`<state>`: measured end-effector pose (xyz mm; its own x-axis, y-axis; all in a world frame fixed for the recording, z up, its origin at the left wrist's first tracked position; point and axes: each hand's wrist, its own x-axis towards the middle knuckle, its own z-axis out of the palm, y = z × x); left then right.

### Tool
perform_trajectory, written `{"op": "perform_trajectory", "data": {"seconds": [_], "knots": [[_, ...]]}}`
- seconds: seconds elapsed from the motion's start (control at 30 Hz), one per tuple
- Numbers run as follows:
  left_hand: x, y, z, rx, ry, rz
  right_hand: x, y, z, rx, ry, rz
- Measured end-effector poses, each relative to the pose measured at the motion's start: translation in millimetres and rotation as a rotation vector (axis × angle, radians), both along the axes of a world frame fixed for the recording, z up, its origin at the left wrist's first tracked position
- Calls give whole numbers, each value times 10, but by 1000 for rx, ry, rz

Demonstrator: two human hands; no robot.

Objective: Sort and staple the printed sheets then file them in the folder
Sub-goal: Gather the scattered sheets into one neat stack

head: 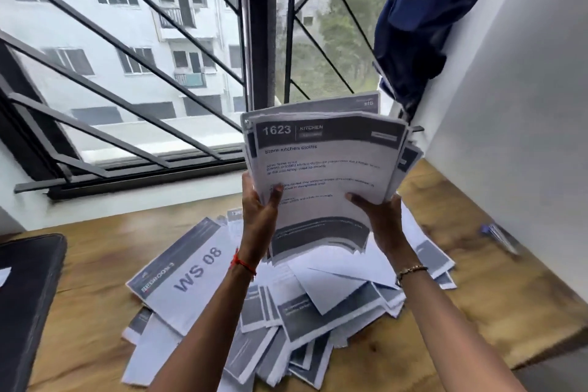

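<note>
- The left hand (259, 212) grips the lower left edge of the stack of printed sheets (324, 162), thumb on the front page.
- The right hand (380, 216) grips the lower right edge.
- The stack rises upright above both hands at frame centre.
- Loose sheets (305, 305) lie scattered on the wooden table (95, 264) below.
- A black folder (28, 296) lies at the lower left.

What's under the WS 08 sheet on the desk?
More printed sheets poke out from under the WS 08 sheet at its lower-left edge, all lying on the desk. How many sheets lie beneath it, and what is printed on them, is covered.
</note>
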<state>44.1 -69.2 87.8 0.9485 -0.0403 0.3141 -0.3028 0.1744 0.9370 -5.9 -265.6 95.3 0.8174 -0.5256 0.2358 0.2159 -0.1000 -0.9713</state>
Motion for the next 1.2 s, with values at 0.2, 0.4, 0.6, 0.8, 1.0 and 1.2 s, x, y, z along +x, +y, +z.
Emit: {"op": "perform_trajectory", "data": {"seconds": [0.2,0.4,0.6,0.8,1.0,1.2], "knots": [[0,-532,-78,15,19,-50,6,-536,-151,58,58,-40],[-38,-687,-456,56,213,-42,-55,-868,-416,-20,89,62],[122,-860,-406,111,233,69,186,-972,-499,-194,153,56],[603,-1034,-329,280,322,111,542,-1214,-572,-232,332,-35],[512,-1260,-792,498,479,16,562,-1398,-1084,-242,588,-94],[387,-1384,-1143,971,585,16,544,-1487,-1376,-430,955,-22]]}}
